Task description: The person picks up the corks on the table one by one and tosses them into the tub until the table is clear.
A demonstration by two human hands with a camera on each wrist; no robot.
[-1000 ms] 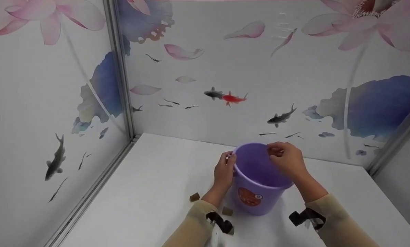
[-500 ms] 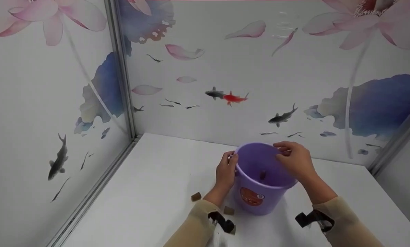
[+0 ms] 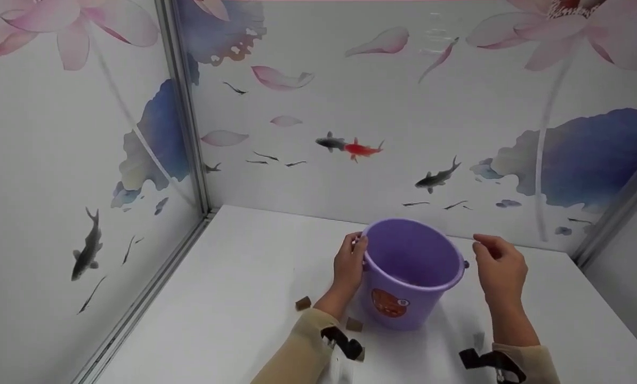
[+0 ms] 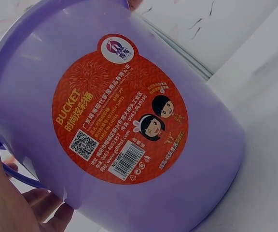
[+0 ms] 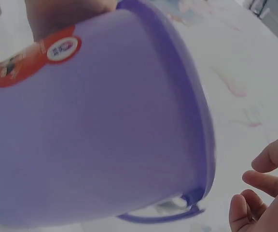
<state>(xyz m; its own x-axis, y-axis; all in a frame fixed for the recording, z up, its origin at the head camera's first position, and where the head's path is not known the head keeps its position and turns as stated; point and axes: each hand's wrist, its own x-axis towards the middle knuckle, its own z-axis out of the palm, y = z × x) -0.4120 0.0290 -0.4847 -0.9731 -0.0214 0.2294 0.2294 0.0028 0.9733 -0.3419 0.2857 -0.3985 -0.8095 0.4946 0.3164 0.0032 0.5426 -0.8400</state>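
Note:
A purple plastic bucket (image 3: pixel 422 301) stands upright on the white table, its round red label (image 4: pixel 119 111) facing me. My left hand (image 3: pixel 348 264) holds it at the left side of the rim, thumb on top, fingers around the outside by the handle. To the right of the bucket, apart from the rim, is my right hand (image 3: pixel 502 269), fingers loosely bent and nothing between them. The right wrist view shows those fingers (image 5: pixel 267 183) beside the bucket's thin purple handle (image 5: pixel 163 218). Most of the bucket's floor is hidden by its front wall.
Small brown cork-like pieces lie on the table left of the bucket: one piece (image 3: pixel 303 303) beside my left forearm, another (image 3: pixel 354 324) close to the bucket, a third (image 3: pixel 361 354) partly behind the wrist camera. White panels (image 3: pixel 297 186) with painted fish and lotus enclose the table.
My right hand has moved from over the bucket's rim out to the right. A small brown thing showed inside the bucket half a second ago. The left hand keeps its grip.

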